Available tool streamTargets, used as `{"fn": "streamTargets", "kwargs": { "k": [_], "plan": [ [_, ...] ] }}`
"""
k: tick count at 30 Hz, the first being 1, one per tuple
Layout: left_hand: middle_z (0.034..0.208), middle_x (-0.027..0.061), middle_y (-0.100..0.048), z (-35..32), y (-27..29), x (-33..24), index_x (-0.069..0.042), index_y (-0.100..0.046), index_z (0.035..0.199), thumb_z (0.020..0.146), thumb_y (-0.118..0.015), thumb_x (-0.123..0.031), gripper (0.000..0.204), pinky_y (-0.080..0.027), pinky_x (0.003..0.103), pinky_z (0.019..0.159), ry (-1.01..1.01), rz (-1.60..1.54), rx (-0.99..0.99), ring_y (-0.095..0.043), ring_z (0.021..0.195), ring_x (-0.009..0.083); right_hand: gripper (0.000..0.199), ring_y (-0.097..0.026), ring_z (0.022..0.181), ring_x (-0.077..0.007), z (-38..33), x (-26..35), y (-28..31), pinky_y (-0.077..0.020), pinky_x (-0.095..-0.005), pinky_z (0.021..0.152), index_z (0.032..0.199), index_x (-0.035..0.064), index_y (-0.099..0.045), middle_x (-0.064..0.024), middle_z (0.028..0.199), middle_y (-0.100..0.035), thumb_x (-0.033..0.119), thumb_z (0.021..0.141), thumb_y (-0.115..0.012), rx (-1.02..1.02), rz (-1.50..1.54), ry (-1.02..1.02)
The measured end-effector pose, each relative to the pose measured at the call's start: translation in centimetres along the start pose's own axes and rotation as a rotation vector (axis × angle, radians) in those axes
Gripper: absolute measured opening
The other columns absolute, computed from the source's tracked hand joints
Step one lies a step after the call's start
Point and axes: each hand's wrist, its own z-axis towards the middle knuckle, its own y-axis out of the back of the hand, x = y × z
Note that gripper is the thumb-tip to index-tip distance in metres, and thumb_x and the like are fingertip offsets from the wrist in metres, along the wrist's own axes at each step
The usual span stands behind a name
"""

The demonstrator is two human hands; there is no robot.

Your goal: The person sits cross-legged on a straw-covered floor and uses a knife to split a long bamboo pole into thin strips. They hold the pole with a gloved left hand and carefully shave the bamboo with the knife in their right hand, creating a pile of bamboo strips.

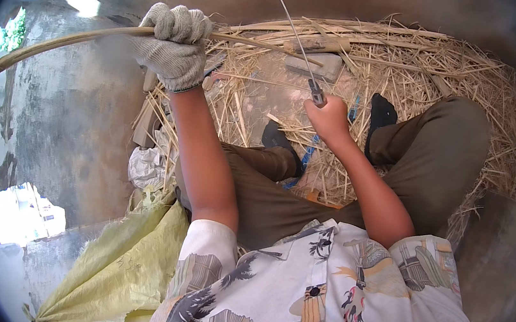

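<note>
Two hands on the job, both closed. Left hand (175, 45), in a grey knitted work glove, has its fingers wrapped tight round a long curved strip of pale split bamboo (60, 43). Right hand (327, 118) is bare, fist shut on the handle of a thin-bladed metal knife (310, 74); the blade runs up and away from the fist toward the top of the view.

Landmark: the flat grey stone block (318, 65). The bamboo strip passes just left of the block and sweeps far left over the concrete floor (82, 126). The knife blade crosses over the block. The right fist sits just below the block, the gloved hand well to its left. Dry straw and bamboo shavings (473, 91) lie piled all round the block and right of it. The person's black-socked feet (379, 115) rest below the block, legs in olive-brown trousers (439, 157). A crumpled yellow-green woven sack (123, 260) lies far below-left of the block.

My read of good technique here:
- Keep the gloved grip firm and behind the edge, never ahead of it.
- Hold the blade at a shallow angle to the strip so it shaves rather than digs.
- Stroke away from legs and feet; they sit close to the cutting line.
- Cannot tell whether the edge touches the strip right now; contact is not clear.
</note>
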Motion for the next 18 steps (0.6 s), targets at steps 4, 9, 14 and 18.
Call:
{"fn": "streamTargets", "kwargs": {
  "k": [4, 9, 14, 18],
  "plan": [
    [0.047, -0.0008, -0.027, 0.2, -0.3, 0.2, -0.017, -0.033, 0.057, 0.090, -0.030, -0.081, 0.072, -0.016, 0.032, 0.044, -0.022, -0.016, 0.146, -0.019, 0.043, 0.0145, 0.029, -0.053, 0.053, -0.0229, -0.4, -3.6, -1.0, -0.0443, -0.0396, 0.057, 0.065, -0.0019, -0.057, -0.0121, 0.055, -0.056, 0.022, 0.078, -0.066, -0.039, -0.005, 0.011],
    [0.046, -0.0006, -0.026, 0.0, 0.2, -0.4, -0.017, -0.033, 0.056, 0.089, -0.025, -0.084, 0.075, -0.015, 0.033, 0.045, 0.056, -0.102, 0.232, -0.019, 0.042, 0.0146, 0.025, -0.054, 0.047, -0.0189, 0.3, -7.3, -1.2, -0.0422, -0.0378, 0.048, 0.065, 0.0014, -0.052, -0.0032, 0.053, -0.050, 0.016, 0.077, -0.067, 0.020, -0.283, -0.265],
    [0.048, -0.0002, -0.027, 0.0, 0.9, 0.0, -0.016, -0.033, 0.055, 0.089, -0.029, -0.082, 0.074, -0.014, 0.033, 0.045, 0.038, -0.102, 0.069, -0.021, 0.044, 0.0149, 0.021, -0.049, 0.039, -0.0161, 0.1, -4.0, -0.3, -0.0385, -0.0343, 0.040, 0.064, 0.0033, -0.054, -0.0041, 0.051, -0.049, 0.015, 0.077, -0.066, 0.198, 0.203, -0.538],
    [0.048, -0.0010, -0.026, 0.0, 1.2, 0.2, -0.016, -0.031, 0.056, 0.083, -0.028, -0.089, 0.078, -0.015, 0.033, 0.045, 0.037, -0.122, 0.116, -0.020, 0.045, 0.0146, 0.025, -0.048, 0.042, -0.0149, 0.2, -2.1, -0.2, -0.0361, -0.0327, 0.042, 0.060, 0.0019, -0.052, -0.0051, 0.052, -0.050, 0.015, 0.078, -0.065, 0.224, 0.393, -0.411]
  ]
}}
